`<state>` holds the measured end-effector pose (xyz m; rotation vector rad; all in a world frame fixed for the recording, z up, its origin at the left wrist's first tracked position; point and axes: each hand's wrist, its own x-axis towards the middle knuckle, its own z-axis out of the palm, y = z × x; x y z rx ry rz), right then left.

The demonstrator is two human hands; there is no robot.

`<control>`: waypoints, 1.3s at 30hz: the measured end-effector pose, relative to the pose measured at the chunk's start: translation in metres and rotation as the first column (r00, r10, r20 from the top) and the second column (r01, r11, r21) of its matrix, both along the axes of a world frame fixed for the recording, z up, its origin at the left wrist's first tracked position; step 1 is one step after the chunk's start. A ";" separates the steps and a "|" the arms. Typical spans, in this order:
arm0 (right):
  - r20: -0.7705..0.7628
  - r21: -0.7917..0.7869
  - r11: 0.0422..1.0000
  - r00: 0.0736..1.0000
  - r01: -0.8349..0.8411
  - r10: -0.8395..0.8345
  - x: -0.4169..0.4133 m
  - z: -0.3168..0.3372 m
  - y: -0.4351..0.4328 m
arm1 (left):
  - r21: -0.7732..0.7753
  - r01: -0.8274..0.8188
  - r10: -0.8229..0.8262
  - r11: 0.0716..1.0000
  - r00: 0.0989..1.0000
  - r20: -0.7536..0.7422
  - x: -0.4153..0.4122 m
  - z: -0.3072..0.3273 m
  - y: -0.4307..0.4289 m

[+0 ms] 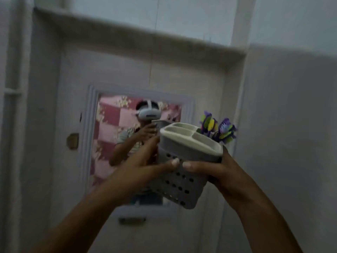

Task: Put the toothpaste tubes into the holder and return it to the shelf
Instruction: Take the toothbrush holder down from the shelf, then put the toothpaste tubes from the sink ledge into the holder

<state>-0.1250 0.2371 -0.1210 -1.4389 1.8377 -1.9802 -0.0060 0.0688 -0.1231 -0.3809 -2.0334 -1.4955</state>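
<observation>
A grey plastic holder (184,172) with rows of holes in its wall and a pale divided top is held up in front of me, tilted toward me. My left hand (145,165) grips its left side and my right hand (213,167) grips its right side, thumbs meeting on the near wall. Its top compartments look empty from here. No toothpaste tubes are in view. The picture is blurred.
Behind the holder hangs a white-framed mirror (91,136) showing a person's reflection. Purple and yellow artificial flowers (218,130) stand just behind the holder at right. A ledge (138,35) runs across the wall recess above. White pipes run up the left wall.
</observation>
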 end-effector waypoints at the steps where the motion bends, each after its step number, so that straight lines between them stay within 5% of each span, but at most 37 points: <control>1: 0.028 0.016 1.000 0.999 -0.024 0.024 0.000 -0.030 -0.002 | 0.019 -0.007 0.006 1.000 0.999 0.047 0.002 -0.032 -0.002; 9: 0.347 0.210 0.973 0.924 0.092 -0.162 0.017 -0.279 0.009 | 0.037 -0.272 0.219 0.962 0.842 0.494 0.054 -0.242 -0.070; 14: 0.428 0.429 0.902 0.890 -0.046 -0.158 0.010 -0.403 0.025 | -0.078 -0.511 0.427 0.856 0.613 0.665 0.091 -0.338 -0.110; 16: 0.346 0.540 0.842 0.905 0.024 -0.248 0.012 -0.430 0.030 | -0.163 -0.515 0.464 0.841 0.533 0.708 0.094 -0.365 -0.118; 17: 0.090 0.553 0.807 0.947 0.210 -0.308 0.004 -0.436 0.031 | -0.202 -0.516 0.487 0.832 0.508 0.710 0.093 -0.374 -0.119; 18: 0.104 0.481 0.863 0.967 0.155 -0.232 0.005 -0.438 0.025 | -0.253 -0.518 0.522 0.817 0.481 0.704 0.089 -0.380 -0.121; 20: 0.555 0.323 0.921 0.832 -0.216 0.001 0.010 -0.421 0.014 | -0.384 -0.519 0.619 0.764 0.419 0.664 0.075 -0.389 -0.126; 21: 0.616 0.342 0.900 0.787 -0.272 0.004 0.012 -0.424 0.010 | -0.466 -0.517 0.682 0.719 0.393 0.617 0.066 -0.394 -0.132; 22: 0.591 0.430 0.859 0.806 -0.276 -0.037 0.013 -0.418 0.007 | -0.549 -0.503 0.741 0.667 0.376 0.556 0.056 -0.396 -0.138; 24: 0.238 0.666 0.736 0.970 -0.119 -0.058 0.003 -0.418 0.015 | -0.685 -0.439 0.810 0.581 0.399 0.431 0.034 -0.401 -0.158; 25: 0.181 0.684 0.727 0.979 -0.058 -0.092 -0.002 -0.425 0.014 | -0.755 -0.377 0.823 0.537 0.432 0.369 0.021 -0.400 -0.168; 28: 0.275 0.667 0.736 0.956 -0.114 -0.101 -0.013 -0.435 0.017 | -0.931 -0.003 0.829 0.365 0.457 0.323 -0.019 -0.398 -0.197; 31: 0.360 0.613 0.778 0.926 -0.142 -0.115 -0.018 -0.434 0.012 | -0.945 0.271 0.845 0.185 0.447 0.294 -0.043 -0.401 -0.224; 39: 0.367 0.589 0.797 0.923 -0.131 -0.119 -0.029 -0.453 0.009 | -0.922 0.328 0.759 0.207 0.541 0.363 -0.058 -0.418 -0.271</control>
